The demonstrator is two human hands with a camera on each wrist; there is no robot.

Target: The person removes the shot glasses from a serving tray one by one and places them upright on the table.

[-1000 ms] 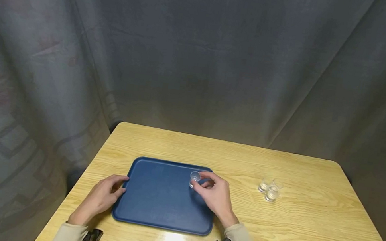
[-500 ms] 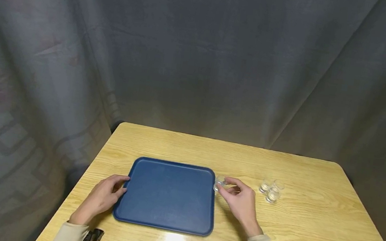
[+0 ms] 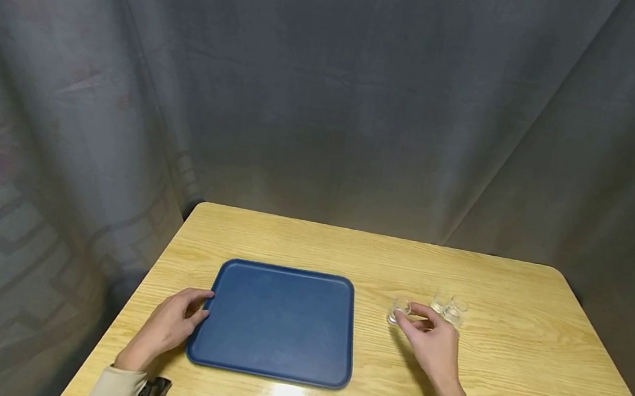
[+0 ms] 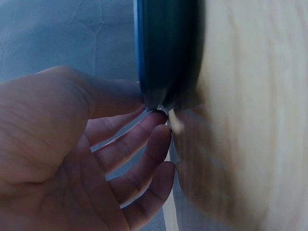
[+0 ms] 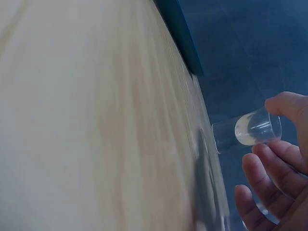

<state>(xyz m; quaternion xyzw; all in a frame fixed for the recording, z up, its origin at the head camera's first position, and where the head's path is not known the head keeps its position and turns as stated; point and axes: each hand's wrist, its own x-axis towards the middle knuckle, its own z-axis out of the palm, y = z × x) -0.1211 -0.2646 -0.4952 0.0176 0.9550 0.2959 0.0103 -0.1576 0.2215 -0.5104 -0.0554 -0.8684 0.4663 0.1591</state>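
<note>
In the head view my right hand (image 3: pixel 435 344) pinches the upper part of a small clear shot glass (image 3: pixel 397 312) between thumb and fingers, out past the tray's right side. The right wrist view has this shot glass (image 5: pixel 248 130) with its base close over the tabletop. A rectangular blue tray (image 3: pixel 278 325) lies flat at centre left. At its left rim rests my left hand (image 3: pixel 169 325), thumb and index fingertips touching the edge. The left wrist view has the thumb (image 4: pixel 118 97) against the tray rim (image 4: pixel 144 62), the other fingers loosely bent beneath.
Behind my right hand stands a tight cluster of three more clear shot glasses (image 3: pixel 459 304), partly overlapped by the fingers. All of it sits on a light wooden table (image 3: pixel 522 368). Grey curtains (image 3: pixel 330 94) hang behind the table and along its sides.
My right hand has carried the shot glass rightward, from over the tray's right part to over the wood near the glass cluster. The left hand and the tray stay where they were.
</note>
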